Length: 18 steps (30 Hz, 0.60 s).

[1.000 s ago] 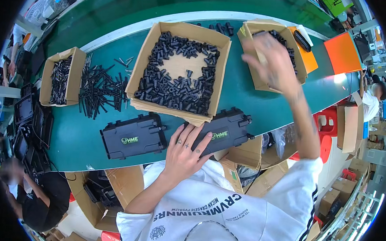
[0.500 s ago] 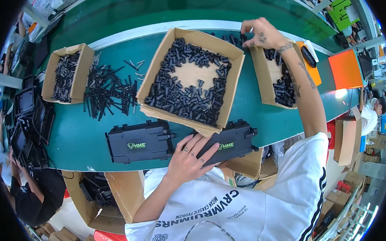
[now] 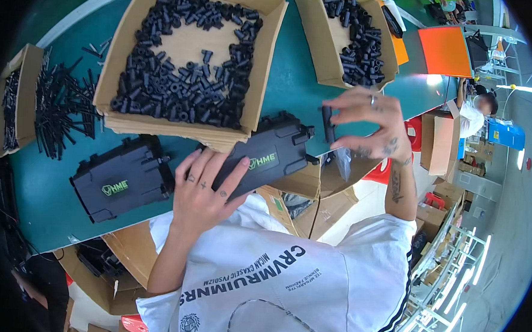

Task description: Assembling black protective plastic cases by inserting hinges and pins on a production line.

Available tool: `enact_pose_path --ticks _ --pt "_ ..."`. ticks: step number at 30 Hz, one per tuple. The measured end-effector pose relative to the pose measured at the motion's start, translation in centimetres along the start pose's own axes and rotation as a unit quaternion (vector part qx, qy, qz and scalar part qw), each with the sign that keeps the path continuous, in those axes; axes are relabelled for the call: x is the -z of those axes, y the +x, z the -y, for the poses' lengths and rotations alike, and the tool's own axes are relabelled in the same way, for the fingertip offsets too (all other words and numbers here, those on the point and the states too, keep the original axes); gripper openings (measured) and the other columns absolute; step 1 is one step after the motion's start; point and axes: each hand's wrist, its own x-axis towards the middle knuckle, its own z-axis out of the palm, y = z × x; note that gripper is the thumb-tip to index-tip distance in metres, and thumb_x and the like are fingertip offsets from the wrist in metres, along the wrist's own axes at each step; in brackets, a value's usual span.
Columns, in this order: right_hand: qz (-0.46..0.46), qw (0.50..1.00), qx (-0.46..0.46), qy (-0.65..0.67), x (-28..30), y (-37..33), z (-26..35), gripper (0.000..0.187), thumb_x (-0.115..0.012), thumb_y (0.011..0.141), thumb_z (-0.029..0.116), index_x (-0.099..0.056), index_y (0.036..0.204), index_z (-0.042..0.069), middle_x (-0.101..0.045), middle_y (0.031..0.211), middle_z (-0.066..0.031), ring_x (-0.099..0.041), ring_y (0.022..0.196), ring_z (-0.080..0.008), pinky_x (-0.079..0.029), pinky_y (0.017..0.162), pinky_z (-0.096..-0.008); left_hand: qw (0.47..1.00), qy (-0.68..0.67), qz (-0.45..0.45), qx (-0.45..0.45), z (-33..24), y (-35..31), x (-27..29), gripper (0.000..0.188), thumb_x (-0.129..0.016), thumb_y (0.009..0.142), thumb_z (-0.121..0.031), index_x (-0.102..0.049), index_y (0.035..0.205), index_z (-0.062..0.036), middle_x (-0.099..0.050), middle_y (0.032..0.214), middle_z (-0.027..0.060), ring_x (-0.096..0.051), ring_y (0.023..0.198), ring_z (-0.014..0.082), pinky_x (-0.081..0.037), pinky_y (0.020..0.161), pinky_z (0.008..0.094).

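Note:
Two black plastic cases with green markings lie side by side near the table's front edge, the left case [image 3: 136,171] and the right case [image 3: 285,152]. My left hand [image 3: 204,190] rests on the right case, fingers spread across its left end. Between thumb and fingers of my right hand [image 3: 373,123] is a short black cylinder [image 3: 328,126], held upright just past that case's right end. Behind the cases stands a large cardboard box [image 3: 266,64] of small black cylindrical parts. A narrower cardboard box [image 3: 311,42] of similar parts lies beyond my right hand.
At the left, a pile of thin black rods [image 3: 64,110] lies beside a small cardboard box [image 3: 27,96]. An orange panel [image 3: 445,50] stands at the table's right end. Open cartons [image 3: 313,189] sit below the front edge. Another person [image 3: 473,117] is far off right.
My right hand has come back from the far side of the narrow box toward the right case, carrying the black cylinder. My left hand stays on the case. The whole view has shifted.

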Motion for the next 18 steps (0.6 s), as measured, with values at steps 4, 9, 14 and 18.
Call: enact_pose_path --ticks 4,9,14,18 --pt "0.027 0.998 0.032 -0.039 -2.4 -1.9 1.3 0.041 -0.091 0.057 0.017 -0.073 0.092 0.003 -0.072 0.109 -0.0161 -0.068 0.09 -0.0319 -0.056 0.075 -0.0393 1.0 -0.016 0.009 0.018 -0.1 -0.1 0.1 0.058 -0.083 0.073 -0.035 -0.065 0.126 -0.0191 -0.055 0.138 0.0113 -0.05 0.118 0.0335 -0.036 0.104 0.0502" --pt "0.053 0.994 -0.008 -0.098 -2.9 -2.4 2.0 0.039 -0.086 0.062 0.018 -0.072 0.096 0.006 -0.071 0.112 -0.0104 -0.066 0.096 -0.0316 -0.057 0.081 -0.0396 0.999 -0.024 0.006 0.026 -0.1 0.1 0.2 0.06 -0.083 0.071 -0.034 -0.065 0.126 -0.0199 -0.054 0.139 0.0109 -0.05 0.119 0.0337 -0.036 0.104 0.0496" --pt "0.064 0.989 -0.003 -0.136 -2.9 -2.3 2.1 0.039 -0.085 0.062 0.017 -0.072 0.097 0.007 -0.07 0.114 -0.0093 -0.066 0.097 -0.0308 -0.057 0.08 -0.039 0.999 -0.031 0.003 0.026 -0.2 0.1 0.3 0.064 -0.083 0.067 -0.029 -0.065 0.127 -0.0201 -0.056 0.128 0.0122 -0.054 0.119 0.0324 -0.037 0.105 0.0473" --pt "0.071 0.988 -0.005 -0.137 -2.7 -2.4 1.9 0.041 -0.085 0.06 0.013 -0.073 0.098 0.007 -0.07 0.114 -0.0094 -0.066 0.097 -0.0311 -0.057 0.08 -0.0393 0.999 -0.033 0.007 0.032 -0.3 0.2 0.3 0.064 -0.083 0.066 -0.027 -0.066 0.127 -0.0197 -0.056 0.13 0.0121 -0.054 0.12 0.0322 -0.037 0.105 0.0473"
